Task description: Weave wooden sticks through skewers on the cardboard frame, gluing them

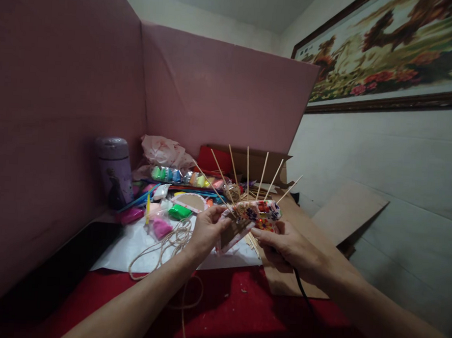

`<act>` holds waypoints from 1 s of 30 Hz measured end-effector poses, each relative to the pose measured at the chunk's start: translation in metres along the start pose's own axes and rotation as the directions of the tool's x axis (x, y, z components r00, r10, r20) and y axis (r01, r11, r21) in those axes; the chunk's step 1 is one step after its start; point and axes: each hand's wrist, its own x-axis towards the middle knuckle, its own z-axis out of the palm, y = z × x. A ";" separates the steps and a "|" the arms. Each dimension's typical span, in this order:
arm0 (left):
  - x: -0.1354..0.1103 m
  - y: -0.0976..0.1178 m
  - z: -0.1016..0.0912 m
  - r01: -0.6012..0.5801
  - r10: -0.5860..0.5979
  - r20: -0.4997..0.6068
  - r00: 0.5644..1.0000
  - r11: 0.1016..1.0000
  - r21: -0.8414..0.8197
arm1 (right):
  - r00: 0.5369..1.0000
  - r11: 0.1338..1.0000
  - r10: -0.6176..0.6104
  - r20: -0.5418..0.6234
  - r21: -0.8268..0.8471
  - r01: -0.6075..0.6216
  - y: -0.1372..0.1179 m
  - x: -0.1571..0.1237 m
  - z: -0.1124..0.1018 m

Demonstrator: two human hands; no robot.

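Observation:
My left hand (210, 226) pinches the left side of a cardboard piece (231, 234) edged in flower-print fabric. Several thin wooden sticks (247, 173) fan upward from its flowered top strip (252, 210). Close against the right part of this piece, my right hand (283, 241) is closed, its thumb pointing left. A black cord (301, 286) hangs from beneath that hand, and a small red light glows just ahead of the fingers. The corded tool itself is mostly hidden by the hand and the flowered fabric.
Loose twine (163, 247) trails over white paper (117, 251) and the red tablecloth (232, 312). Behind lie bagged clay (180, 211), a fabric-edged cardboard half-round (189, 201) and a pack of coloured clay (175, 176). A purple flask (114, 175) stands left; flat cardboard (299, 224) lies right.

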 end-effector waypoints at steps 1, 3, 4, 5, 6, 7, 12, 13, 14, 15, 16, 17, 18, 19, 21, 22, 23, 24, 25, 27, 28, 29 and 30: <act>0.000 0.000 0.000 -0.001 0.001 -0.003 1.000 1.000 -0.003 | 1.000 1.000 -0.003 -0.002 -0.010 0.003 -0.001 0.000 0.000; -0.001 0.001 0.001 -0.004 0.004 0.001 1.000 1.000 -0.006 | 1.000 0.999 -0.008 -0.009 -0.043 0.007 -0.002 0.000 0.000; -0.001 0.001 0.001 -0.004 0.004 0.007 1.000 1.000 -0.007 | 1.000 0.998 -0.009 -0.013 -0.063 0.008 -0.002 0.000 0.001; -0.001 0.002 0.001 -0.003 0.003 0.017 1.000 1.000 -0.004 | 1.000 0.997 -0.008 -0.016 -0.081 0.007 -0.003 0.000 0.001; -0.001 0.002 0.001 -0.002 0.002 0.024 1.000 1.000 0.000 | 1.000 0.995 -0.007 -0.019 -0.098 0.005 -0.004 0.000 0.001; -0.001 0.001 0.001 -0.003 0.002 0.029 1.000 1.000 0.003 | 1.000 0.994 -0.007 -0.022 -0.111 0.005 -0.004 0.000 0.001; -0.001 0.000 0.000 -0.012 0.011 0.028 1.000 1.000 0.022 | 0.999 0.994 -0.019 -0.030 -0.109 0.016 -0.006 -0.001 0.003; -0.001 0.000 0.000 -0.012 0.011 0.025 1.000 1.000 0.027 | 0.999 0.994 -0.019 -0.032 -0.106 0.016 -0.006 -0.001 0.003; 0.000 0.000 0.000 -0.012 0.011 0.024 1.000 0.999 0.029 | 0.999 0.994 -0.017 -0.035 -0.106 0.014 -0.006 -0.001 0.003; 0.000 0.001 0.000 -0.013 0.013 0.022 1.000 0.999 0.030 | 0.999 0.994 -0.014 -0.037 -0.107 0.010 -0.006 -0.001 0.003; 0.000 0.001 0.000 -0.016 0.015 0.020 1.000 0.999 0.031 | 0.999 0.994 -0.009 -0.038 -0.110 0.005 -0.006 -0.001 0.003; 0.000 0.001 0.001 -0.019 0.019 0.019 1.000 0.999 0.033 | 0.999 0.994 -0.006 -0.038 -0.112 0.001 -0.005 -0.001 0.003; 0.000 0.001 0.001 -0.022 0.022 0.020 1.000 0.999 0.035 | 0.999 0.993 -0.004 -0.038 -0.115 -0.001 -0.005 -0.001 0.003; 0.000 0.001 0.001 -0.024 0.024 0.022 0.999 0.999 0.037 | 0.999 0.993 -0.004 -0.035 -0.117 -0.001 -0.005 -0.001 0.002; 0.000 0.001 0.001 -0.022 0.021 0.027 0.999 0.999 0.039 | 1.000 0.992 -0.012 -0.028 -0.124 0.009 -0.005 -0.001 0.002; 0.000 0.001 0.000 -0.018 0.017 0.030 0.999 0.999 0.038 | 1.000 0.992 -0.017 -0.025 -0.124 0.014 -0.006 -0.002 0.002; 0.000 0.001 0.000 -0.016 0.014 0.031 0.999 0.999 0.037 | 0.999 0.993 -0.023 -0.022 -0.118 0.020 -0.006 -0.002 0.002; 0.000 0.001 0.000 -0.014 0.013 0.029 1.000 0.999 0.035 | 0.999 0.994 -0.029 -0.019 -0.108 0.027 -0.007 -0.002 0.003; 0.000 0.000 0.000 -0.012 0.011 0.027 1.000 0.999 0.032 | 0.999 0.995 -0.035 -0.018 -0.094 0.033 -0.007 -0.002 0.003; 0.000 0.000 0.000 -0.009 0.008 0.027 1.000 1.000 0.024 | 0.999 0.997 -0.045 -0.022 -0.063 0.044 -0.007 -0.002 0.004; 0.000 0.000 -0.001 -0.009 0.008 0.027 1.000 1.000 0.017 | 0.998 0.998 -0.048 -0.028 -0.050 0.047 -0.006 -0.002 0.004; -0.001 0.000 -0.001 -0.009 0.009 0.028 1.000 1.000 0.010 | 0.998 0.998 -0.050 -0.035 -0.037 0.049 -0.006 -0.002 0.005; -0.001 0.000 -0.001 -0.010 0.010 0.029 1.000 1.000 0.002 | 0.998 0.998 -0.052 -0.044 -0.025 0.051 -0.005 -0.002 0.005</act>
